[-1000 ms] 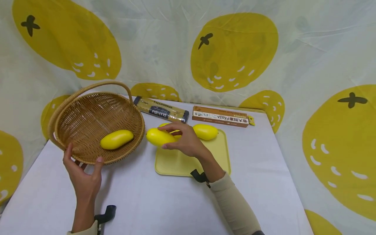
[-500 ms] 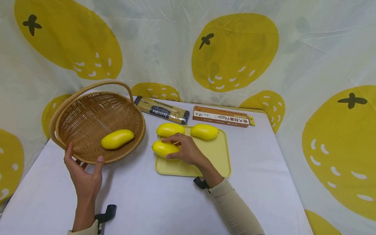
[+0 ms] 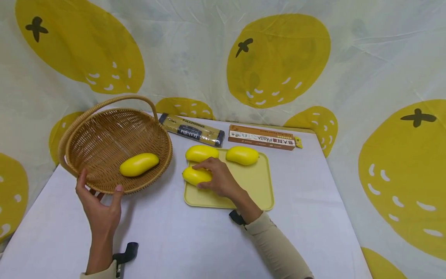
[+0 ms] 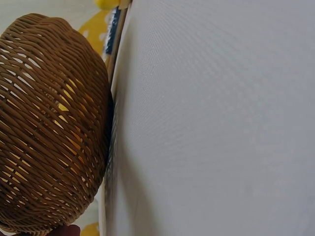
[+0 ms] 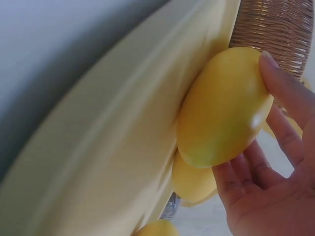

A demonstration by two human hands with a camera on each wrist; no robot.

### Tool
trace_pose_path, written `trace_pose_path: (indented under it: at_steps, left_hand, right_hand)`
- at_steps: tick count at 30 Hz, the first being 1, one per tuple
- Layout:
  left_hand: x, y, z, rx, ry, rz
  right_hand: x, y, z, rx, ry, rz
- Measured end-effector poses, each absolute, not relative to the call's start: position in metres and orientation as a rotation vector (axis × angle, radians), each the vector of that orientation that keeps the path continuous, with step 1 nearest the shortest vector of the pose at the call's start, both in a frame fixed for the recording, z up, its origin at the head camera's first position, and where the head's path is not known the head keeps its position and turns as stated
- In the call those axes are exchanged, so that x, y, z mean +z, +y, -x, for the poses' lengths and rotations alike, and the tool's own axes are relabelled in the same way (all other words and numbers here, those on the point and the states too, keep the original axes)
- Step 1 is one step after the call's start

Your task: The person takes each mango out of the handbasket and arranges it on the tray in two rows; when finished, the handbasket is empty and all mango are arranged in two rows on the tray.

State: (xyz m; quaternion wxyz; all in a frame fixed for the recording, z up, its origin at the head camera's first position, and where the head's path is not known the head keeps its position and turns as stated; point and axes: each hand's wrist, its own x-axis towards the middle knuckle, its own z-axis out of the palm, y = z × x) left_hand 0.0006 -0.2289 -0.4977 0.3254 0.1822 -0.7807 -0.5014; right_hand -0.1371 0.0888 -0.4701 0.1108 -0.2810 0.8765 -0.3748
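Note:
My left hand grips the near rim of a brown wicker basket, thumb on the edge. The basket is tilted toward me, and a yellow mango lies inside. With thumb and fingers around it, my right hand holds another mango at the left side of a pale yellow tray. Two more mangoes lie along the tray's far edge, one at left and one at right. In the right wrist view the held mango is against or just over the tray surface.
Behind the tray lie a spaghetti packet and a brown pasta box, with a small yellow piece at the box's right end. A fruit-print cloth hangs behind the white table.
My right hand has brought its mango down and slightly right, from beside the basket onto the tray's left side. The left hand and basket stay in place.

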Motion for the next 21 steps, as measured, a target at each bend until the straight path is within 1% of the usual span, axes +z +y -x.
trace_pose_path:
  at_steps: [8, 16, 21]
  left_hand:
    - [-0.498, -0.228, -0.001, -1.322, -2.037, -0.465]
    - [-0.498, -0.228, 0.000, -1.318, -2.037, -0.452]
    - [-0.498, -0.228, -0.001, -1.327, -2.036, -0.472]
  right_hand:
    - [-0.469, 0.089, 0.135, -1.048, 2.624, 0.862]
    - [-0.471, 0.097, 0.133, -1.168, 2.601, 0.728]
    - [-0.475, 0.098, 0.134, -1.222, 2.584, 0.712]
